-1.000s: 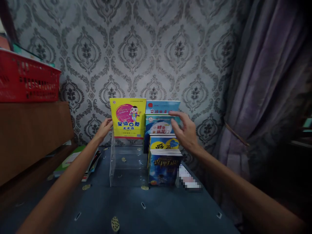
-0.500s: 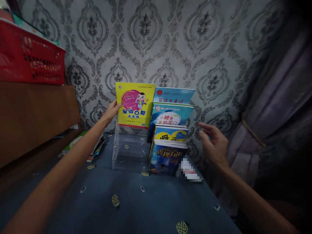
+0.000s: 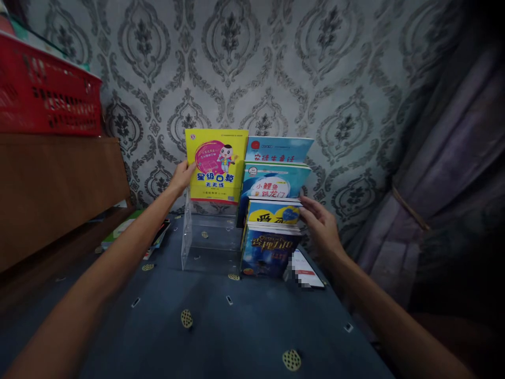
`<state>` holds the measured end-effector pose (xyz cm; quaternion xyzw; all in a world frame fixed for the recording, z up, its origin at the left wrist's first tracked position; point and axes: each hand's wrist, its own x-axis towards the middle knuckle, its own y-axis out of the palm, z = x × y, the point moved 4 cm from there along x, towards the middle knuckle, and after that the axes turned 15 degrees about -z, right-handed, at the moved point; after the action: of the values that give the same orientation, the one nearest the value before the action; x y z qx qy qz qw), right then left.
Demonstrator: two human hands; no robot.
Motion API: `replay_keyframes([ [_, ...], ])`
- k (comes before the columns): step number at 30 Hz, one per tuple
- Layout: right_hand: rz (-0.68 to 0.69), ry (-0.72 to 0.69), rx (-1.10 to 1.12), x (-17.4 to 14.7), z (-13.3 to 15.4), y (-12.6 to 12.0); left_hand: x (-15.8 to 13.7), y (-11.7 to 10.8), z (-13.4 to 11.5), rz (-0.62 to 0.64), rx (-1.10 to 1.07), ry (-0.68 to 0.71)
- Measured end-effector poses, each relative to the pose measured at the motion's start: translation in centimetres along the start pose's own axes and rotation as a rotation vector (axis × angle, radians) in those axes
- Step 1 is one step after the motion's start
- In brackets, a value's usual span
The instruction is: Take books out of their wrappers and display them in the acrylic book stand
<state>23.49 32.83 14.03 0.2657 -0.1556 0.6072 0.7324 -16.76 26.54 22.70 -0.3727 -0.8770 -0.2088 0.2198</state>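
A clear tiered book stand [image 3: 185, 237] holds upright books on the blue tablecloth. My left hand [image 3: 182, 178] is closed at the left edge of a yellow workbook [image 3: 215, 187] on the back tier, some fingers hidden behind it. My right hand [image 3: 321, 223] pinches the right edge of a yellow-and-blue book [image 3: 268, 212], thumb and forefinger close together. Behind that stands a teal storybook [image 3: 276, 179], with a light-blue storybook [image 3: 278, 150] at the very back. A dark-blue book [image 3: 270, 252] stands in front, several page blocks showing behind its cover.
Right of the stand lies a phone [image 3: 307, 268] with a lit screen, partly blurred. Several books [image 3: 155, 237] lie flat at the left beside a wooden cabinet [image 3: 59, 184], which carries a red basket [image 3: 51, 100]. A tied curtain [image 3: 410, 210] hangs at the right, beside the patterned wall.
My right hand has moved left from beside the stand to the edge of the yellow-and-blue book. My left hand stays at the yellow workbook. The view has shifted slightly.
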Motion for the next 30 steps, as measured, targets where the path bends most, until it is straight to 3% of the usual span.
replay_keyframes([
  [11, 0.046, -0.021, -0.025, 0.2, -0.3, -0.1, -0.5, -0.2, 0.1, 0.025, -0.116, -0.060],
  [14, -0.034, -0.198, -0.137, 0.7, 1.2, -0.4, -0.4, -0.1, -0.2, 0.043, -0.164, -0.074],
  [17, -0.119, -0.570, -0.311, 1.3, 5.5, 0.5, -0.1, 0.1, -0.2, 0.089, -0.247, -0.107],
  [20, -0.045, -0.860, -0.385, 2.0, 10.8, 3.9, 0.1, 0.3, 0.0, 0.139, -0.306, -0.134],
  [23, 0.126, -0.986, -0.454, 3.7, 14.9, 9.1, 0.1, 0.2, 0.3, 0.160, -0.331, -0.134],
  [27, 0.351, -0.962, -0.626, 6.9, 17.4, 15.8, 0.1, -0.1, 0.4, 0.149, -0.334, -0.105],
  [30, 0.507, -0.861, -0.748, 8.7, 18.0, 19.0, 0.1, -0.1, 0.5, 0.123, -0.321, -0.121],
])
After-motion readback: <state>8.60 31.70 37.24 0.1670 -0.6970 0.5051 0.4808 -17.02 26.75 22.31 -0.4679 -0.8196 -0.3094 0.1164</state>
